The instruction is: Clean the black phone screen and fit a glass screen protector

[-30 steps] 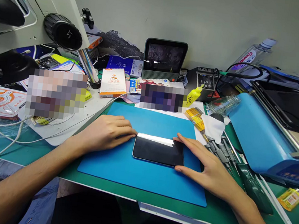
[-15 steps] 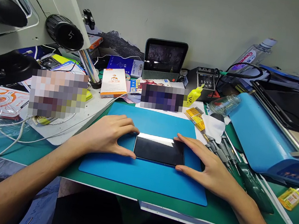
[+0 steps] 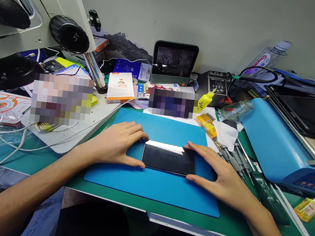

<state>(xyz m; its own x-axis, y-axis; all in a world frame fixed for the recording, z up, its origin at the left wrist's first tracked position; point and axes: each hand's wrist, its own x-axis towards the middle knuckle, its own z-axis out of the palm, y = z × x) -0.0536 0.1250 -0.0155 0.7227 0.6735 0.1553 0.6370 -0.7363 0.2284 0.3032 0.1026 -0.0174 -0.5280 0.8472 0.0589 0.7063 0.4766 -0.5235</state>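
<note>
A black smartphone (image 3: 169, 161) lies sideways, dark screen up, over a blue work mat (image 3: 149, 187). A white strip of reflected light runs along its far edge. My left hand (image 3: 121, 142) grips the phone's left end, thumb at the near edge and fingertips at the far edge. At the right end, my right hand (image 3: 219, 173) holds it the same way between thumb and fingers. The undersides of the fingers at the far edge are partly hidden.
A microscope (image 3: 68, 26) stands at left. Behind the mat are a white-orange box (image 3: 121, 86), a small screen (image 3: 175, 61) and a yellow bottle (image 3: 204, 101). Screwdrivers (image 3: 234, 158), a blue machine (image 3: 280, 144), a white stick (image 3: 299, 223) and a lighter (image 3: 308, 209) lie right.
The whole view has shifted very slightly. Both hands keep the same hold on the phone, which stays in place on the mat.
</note>
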